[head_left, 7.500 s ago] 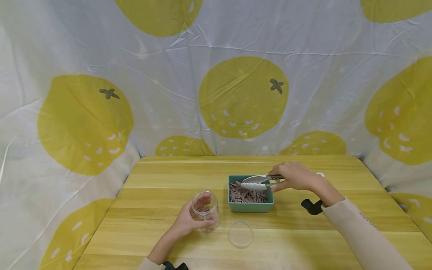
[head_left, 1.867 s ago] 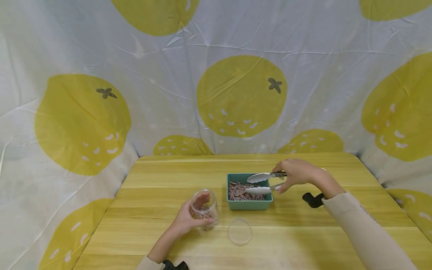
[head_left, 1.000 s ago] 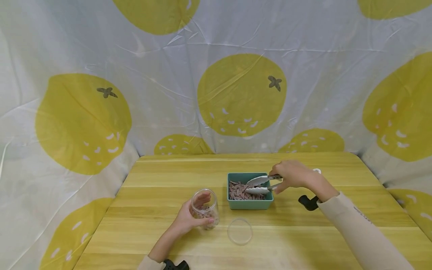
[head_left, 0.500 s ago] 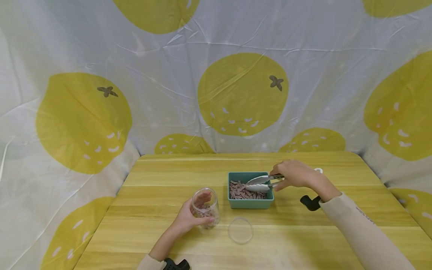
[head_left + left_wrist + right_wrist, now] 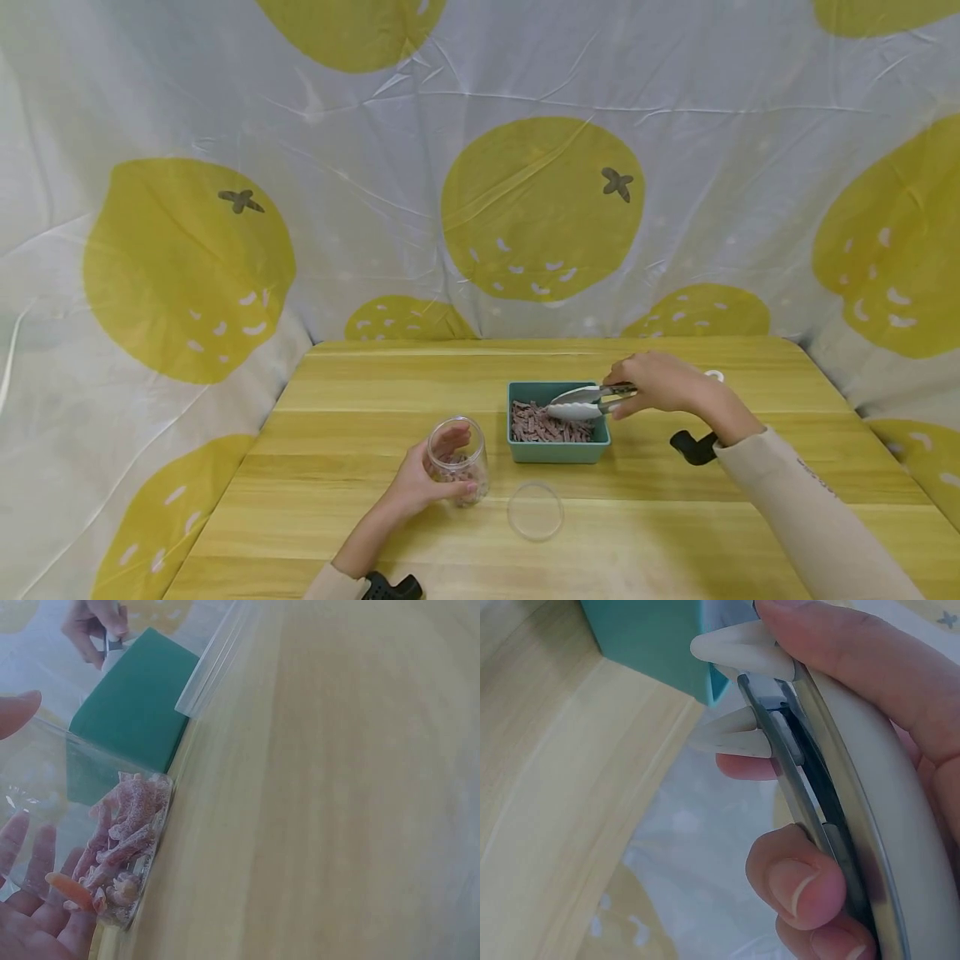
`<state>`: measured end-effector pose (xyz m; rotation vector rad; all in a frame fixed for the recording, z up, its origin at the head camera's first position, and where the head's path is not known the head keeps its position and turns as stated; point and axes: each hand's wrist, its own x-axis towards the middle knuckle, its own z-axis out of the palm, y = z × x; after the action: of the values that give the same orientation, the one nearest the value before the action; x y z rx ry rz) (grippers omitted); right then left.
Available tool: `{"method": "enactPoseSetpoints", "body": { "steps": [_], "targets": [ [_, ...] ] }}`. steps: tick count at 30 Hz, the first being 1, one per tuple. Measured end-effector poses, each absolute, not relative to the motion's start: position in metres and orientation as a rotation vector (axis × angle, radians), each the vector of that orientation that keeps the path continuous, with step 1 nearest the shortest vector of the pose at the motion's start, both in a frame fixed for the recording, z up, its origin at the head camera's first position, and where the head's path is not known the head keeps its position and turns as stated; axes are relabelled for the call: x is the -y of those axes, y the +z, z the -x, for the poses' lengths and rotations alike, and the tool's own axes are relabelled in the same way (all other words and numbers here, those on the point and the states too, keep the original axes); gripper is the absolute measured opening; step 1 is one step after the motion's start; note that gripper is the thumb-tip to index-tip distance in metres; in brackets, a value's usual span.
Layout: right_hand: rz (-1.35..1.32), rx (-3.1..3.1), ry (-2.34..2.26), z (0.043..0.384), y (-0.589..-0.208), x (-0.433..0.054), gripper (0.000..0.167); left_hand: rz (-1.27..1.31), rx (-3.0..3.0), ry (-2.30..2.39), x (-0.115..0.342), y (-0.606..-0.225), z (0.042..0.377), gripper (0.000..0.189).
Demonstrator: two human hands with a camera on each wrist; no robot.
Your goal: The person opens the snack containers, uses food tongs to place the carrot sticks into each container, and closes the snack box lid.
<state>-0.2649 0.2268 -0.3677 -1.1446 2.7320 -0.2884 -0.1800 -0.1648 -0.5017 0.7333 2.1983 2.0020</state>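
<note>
My left hand [image 5: 416,483] grips a clear jar [image 5: 474,468], lidless, from its left side, thumb across the front. Pinkish-brown strips [image 5: 127,832] dusted with white lie in the jar's lower part; an orange piece [image 5: 71,891] shows among them. My right hand [image 5: 660,383] holds tongs [image 5: 870,802] with white scalloped tips by their handles, fingers curled round both arms. The white tips [image 5: 574,412] point left, close together, over the strips [image 5: 536,423] in a teal rectangular box [image 5: 558,453]. Whether a strip is between the tips I cannot tell.
A clear round lid [image 5: 536,512] lies on the wooden table [image 5: 637,542], in front of the box and right of the jar. Behind the table hangs a white curtain [image 5: 360,233] printed with yellow fruit.
The tongs' arms were spread over the strips about two seconds ago; now they are drawn together and slightly higher. The jar holds more strips than in the oldest frame. My left hand stays in place.
</note>
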Motion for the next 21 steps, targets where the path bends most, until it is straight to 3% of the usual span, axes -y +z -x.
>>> {"method": "enactPoseSetpoints", "body": {
  "steps": [11, 21],
  "targets": [
    [1.163, -2.743, -0.369, 0.258, -0.360, -0.225, 0.043, -0.763, -2.181, 2.006, 0.169, -0.504, 0.179, 0.075],
    [1.142, -2.751, -0.403, 0.247, -0.345, -0.220, 0.054, -0.773, -2.184, 2.002, 0.171, -0.506, 0.179, 0.075]
  ]
}}
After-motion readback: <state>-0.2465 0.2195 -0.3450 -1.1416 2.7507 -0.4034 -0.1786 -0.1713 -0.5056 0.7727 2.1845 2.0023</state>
